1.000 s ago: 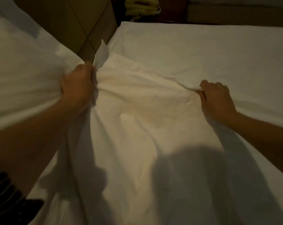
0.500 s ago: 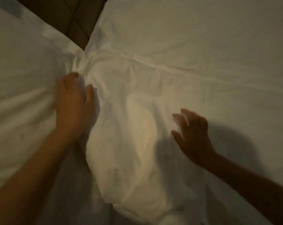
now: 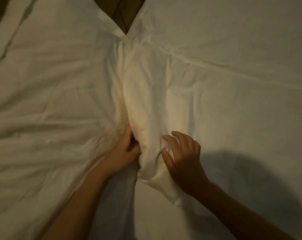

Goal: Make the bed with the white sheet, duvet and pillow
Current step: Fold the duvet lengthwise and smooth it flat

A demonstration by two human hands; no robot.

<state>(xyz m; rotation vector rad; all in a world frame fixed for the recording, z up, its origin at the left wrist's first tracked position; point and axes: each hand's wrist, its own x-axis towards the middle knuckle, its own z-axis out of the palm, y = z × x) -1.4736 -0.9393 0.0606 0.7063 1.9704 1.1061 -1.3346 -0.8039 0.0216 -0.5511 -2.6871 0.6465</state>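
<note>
The bunched fold (image 3: pixel 146 94) of white cloth ran down the middle of my view, from the dark gap at the top to the hands at the bottom, standing up as a soft ridge. To its right the white sheet (image 3: pixel 242 40) lay flat across the mattress with a few long creases. To its left lay a thicker, rumpled white mass that I took for the duvet (image 3: pixel 43 94), though I could not be sure where one cloth ended and the other began.

The left hand (image 3: pixel 122 153) was at the near end of the fold with its fingers curled into the crease, gripping the cloth there. The right hand (image 3: pixel 184 158) rested on the other flank of the fold, fingers loosely bent and thumb spread, closed on nothing.

I judged the job roughly half done: the sheet looked spread, but the fold needed drawing out and smoothing, the duvet was not laid square, and no pillow was in view.

A strip of brown floor (image 3: pixel 123 16) showed between the two white masses at the top, and a broad shadow (image 3: pixel 250 179) fell on the sheet at the right.

Half a second before, the left hand had lain flat higher up on the left, and the right had hovered clear of the cloth; now both had closed in on the fold's near end.
</note>
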